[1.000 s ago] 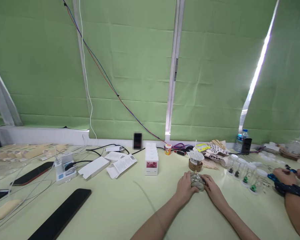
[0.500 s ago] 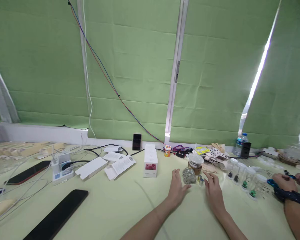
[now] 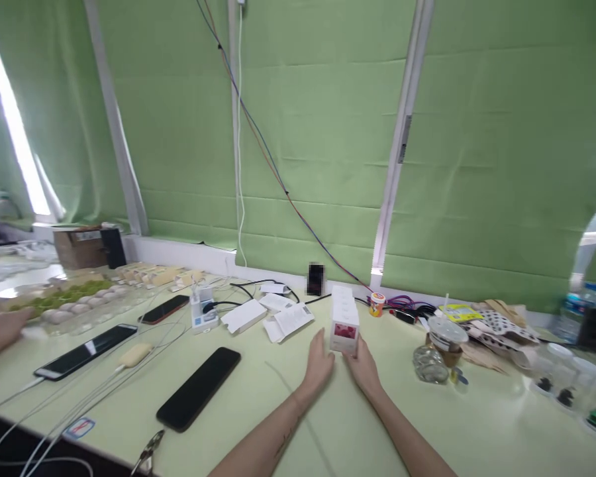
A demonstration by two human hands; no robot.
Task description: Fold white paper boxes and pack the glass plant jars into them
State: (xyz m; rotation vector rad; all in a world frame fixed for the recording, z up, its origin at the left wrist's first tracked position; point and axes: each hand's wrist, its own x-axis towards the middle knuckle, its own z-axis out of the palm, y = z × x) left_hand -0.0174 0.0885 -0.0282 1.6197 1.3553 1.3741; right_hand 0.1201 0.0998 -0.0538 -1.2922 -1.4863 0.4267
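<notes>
A row of small white boxes [image 3: 344, 311] stands on the table, the nearest with a dark pink picture on its front. My left hand [image 3: 320, 363] is at its front left, fingers stretched forward, thumb by the lower front corner. A narrow gap shows between those fingers and the box side. My right hand [image 3: 363, 366] lies against the front right corner, fingers extended along the side and thumb at the lower front edge. Further right are a clear crumpled-looking lump [image 3: 430, 364], a lidded cup [image 3: 447, 334] and small coin-like discs [image 3: 459, 377].
Flattened white cartons [image 3: 289, 322], a power strip [image 3: 203, 318] and a black phone [image 3: 198, 389] lie left. Egg trays [image 3: 87, 301] and another person's hand [image 3: 2, 331] are at far left. Clear jars [image 3: 571, 384] stand right; an orange-labelled tub [image 3: 377, 305] sits behind.
Both my hands have moved left, from around the clear lump and cup to the white boxes. The view has turned left, bringing the egg trays and another hand into sight.
</notes>
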